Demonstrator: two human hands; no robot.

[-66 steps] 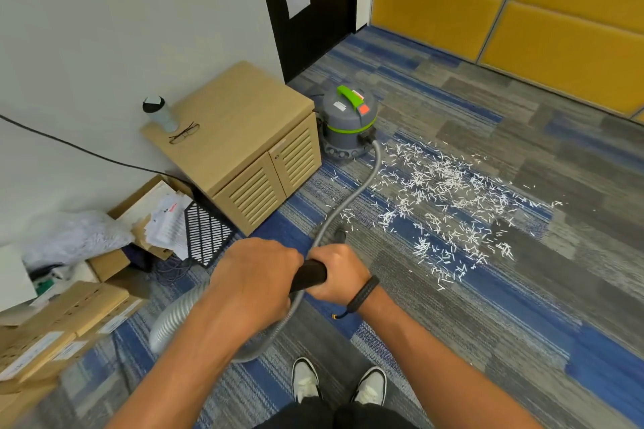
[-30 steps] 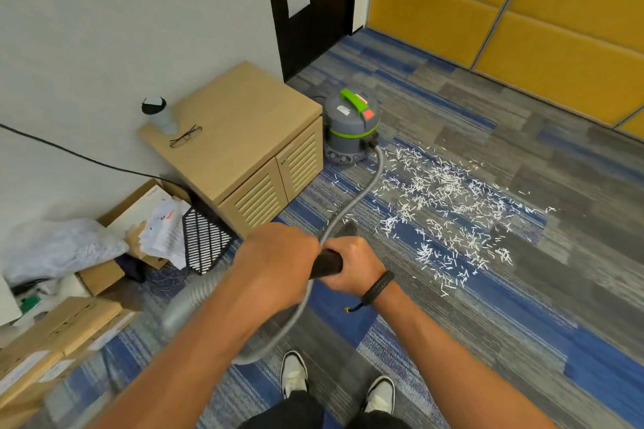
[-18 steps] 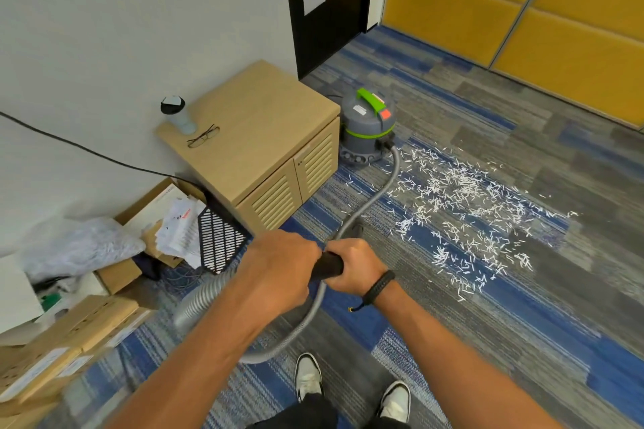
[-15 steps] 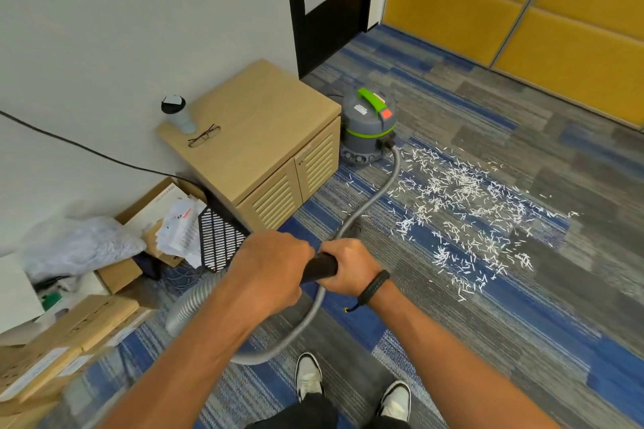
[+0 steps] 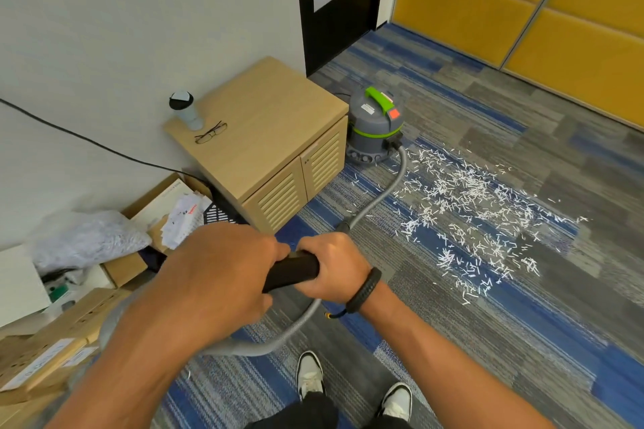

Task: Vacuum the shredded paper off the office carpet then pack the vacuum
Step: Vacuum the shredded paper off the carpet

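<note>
From the head view, the left hand (image 5: 223, 275) and the right hand (image 5: 334, 266) each hold a curled grip on the black tubular hose handle (image 5: 291, 270). The grey ribbed hose (image 5: 386, 191) runs far to the grey-and-green canister vacuum (image 5: 374, 131) beside the light wooden cabinet (image 5: 265, 136). White shredded paper strips (image 5: 470, 212) lie scattered on the blue-grey carpet (image 5: 522, 324) to the right.

Both forearms reach forward, meeting mid-frame. Left hand (image 5: 223, 275) and right hand (image 5: 334, 268) each curl round the black handle (image 5: 291, 270), knuckles up. Dark band on right wrist.
</note>
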